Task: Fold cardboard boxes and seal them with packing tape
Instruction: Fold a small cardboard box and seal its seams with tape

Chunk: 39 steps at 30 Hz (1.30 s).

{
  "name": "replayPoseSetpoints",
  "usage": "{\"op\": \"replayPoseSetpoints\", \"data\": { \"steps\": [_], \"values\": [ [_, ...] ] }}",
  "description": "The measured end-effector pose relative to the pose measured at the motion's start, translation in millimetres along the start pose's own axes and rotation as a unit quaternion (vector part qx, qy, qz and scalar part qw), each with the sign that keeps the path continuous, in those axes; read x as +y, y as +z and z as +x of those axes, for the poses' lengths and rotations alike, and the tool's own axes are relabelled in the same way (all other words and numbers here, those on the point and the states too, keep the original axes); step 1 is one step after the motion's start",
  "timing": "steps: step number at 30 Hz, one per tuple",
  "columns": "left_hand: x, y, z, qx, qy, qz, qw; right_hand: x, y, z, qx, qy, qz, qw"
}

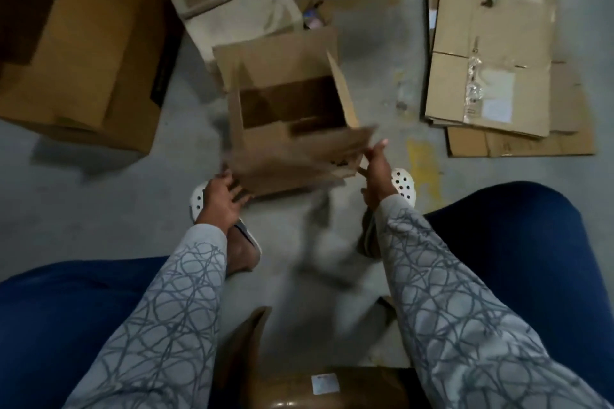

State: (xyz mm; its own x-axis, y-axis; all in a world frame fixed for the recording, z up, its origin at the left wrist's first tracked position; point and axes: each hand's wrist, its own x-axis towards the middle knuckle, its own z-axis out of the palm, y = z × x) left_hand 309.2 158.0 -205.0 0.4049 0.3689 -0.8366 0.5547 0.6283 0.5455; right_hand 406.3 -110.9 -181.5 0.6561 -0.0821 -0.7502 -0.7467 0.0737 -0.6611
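Holding open box (289, 100) — right hand (377, 173) grips flap (299, 163), left hand (222, 199) touches

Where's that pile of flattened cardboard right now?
In the head view, the flat cardboard pile lies on the floor at the upper right, to the right of the open box.

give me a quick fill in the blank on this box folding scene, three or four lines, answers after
1. The left hand and the right hand are both on the small box, whose top is ____.
2. The flattened cardboard stack lies on the floor on the person's ____ side.
3. The large box stands on the person's ____ side.
4. The perforated clogs are ____ in colour.

Missing words: open; right; left; white.
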Motion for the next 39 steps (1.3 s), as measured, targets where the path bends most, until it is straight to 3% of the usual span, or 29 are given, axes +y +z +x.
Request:
{"op": "replayPoseSetpoints", "data": {
  "steps": [3,5,8,11,13,16,18,20,26,32,35,37,39],
  "values": [
    [-9.1,-3.8,3.7,-0.021,-0.032,0.013,0.999,13.4,-6.1,0.1,0.012,0.034,0.033,0.999],
    [-2.1,-0.9,1.2,-0.034,-0.015,0.031,0.999,11.6,-6.5,-1.5,0.031,-0.004,0.031,0.999],
    [10.2,9.0,-12.8,-0.02,0.053,0.077,0.995,1.2,-0.7,-4.9,0.094,-0.135,-0.034,0.986],
    [12.8,18.3,-29.9,-0.037,0.171,0.171,0.97,-6.1,7.9,-9.7,0.088,-0.304,-0.221,0.922],
    [9.0,26.2,-36.4,-0.098,0.183,0.338,0.918,-1.3,15.2,-6.5,0.024,-0.32,-0.354,0.879],
    [-0.1,36.3,-35.8,-0.139,0.168,0.602,0.768,12.2,26.2,-8.0,-0.027,-0.244,-0.579,0.778],
    [-5.5,40.6,-31.4,-0.117,0.193,0.694,0.684,15.5,30.9,-14.8,-0.016,-0.22,-0.652,0.725],
    [-6.3,45.7,-30.6,-0.084,0.224,0.728,0.642,13.5,35.2,-18.9,0.005,-0.234,-0.674,0.7],
    [10.8,58.2,-7.6,-0.035,0.253,0.724,0.641,-7.2,53.2,4.9,-0.043,-0.229,-0.666,0.709],
    [10.8,60.3,31.4,-0.034,0.279,0.713,0.642,-11.7,68.2,50.9,-0.094,-0.211,-0.69,0.686],
    [-9.2,52.4,48.9,0.019,0.28,0.718,0.637,22.8,52.1,65.3,-0.087,-0.214,-0.701,0.675],
    [-23.1,46.7,58.9,0.076,0.27,0.687,0.671,57.8,34.8,65.5,-0.066,-0.206,-0.709,0.671],
    [-31.3,44.0,66.8,0.089,0.253,0.665,0.697,81.2,26.6,63.1,-0.056,-0.202,-0.69,0.692]
  ]
}}
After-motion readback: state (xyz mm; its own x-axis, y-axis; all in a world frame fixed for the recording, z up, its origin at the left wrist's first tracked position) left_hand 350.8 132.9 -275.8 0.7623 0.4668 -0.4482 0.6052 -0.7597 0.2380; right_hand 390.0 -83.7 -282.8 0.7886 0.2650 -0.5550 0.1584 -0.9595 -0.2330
